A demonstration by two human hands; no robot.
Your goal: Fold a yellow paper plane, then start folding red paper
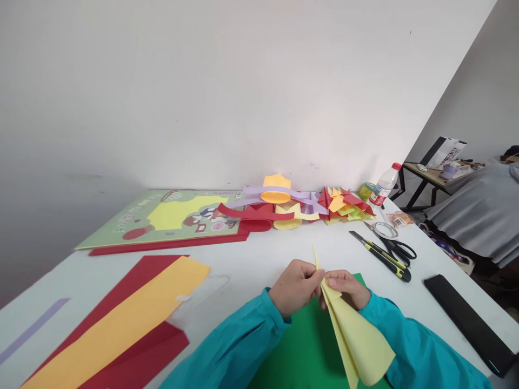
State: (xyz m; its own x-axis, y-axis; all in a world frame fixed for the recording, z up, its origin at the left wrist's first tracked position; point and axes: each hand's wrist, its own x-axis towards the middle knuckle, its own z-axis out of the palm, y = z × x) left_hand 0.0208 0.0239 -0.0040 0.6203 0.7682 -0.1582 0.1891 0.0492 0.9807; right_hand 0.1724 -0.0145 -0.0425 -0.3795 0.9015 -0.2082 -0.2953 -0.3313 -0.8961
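White surface meets pale wall. Left hand and right hand both pinch folded yellow paper over green sheet; paper's lower tip and sheet's near edge cut off, some fingertips hidden.

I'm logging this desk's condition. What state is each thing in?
Pale yellow paper: folded, held by both hands
Left hand: pinching the paper
Right hand: pinching the paper
Green sheet: lying beneath the hands
Bottle: capped, standing
Utility knife: lying down, blade position unclear
Scissors: lying down, opening unclear
Orange strip: lying over red paper
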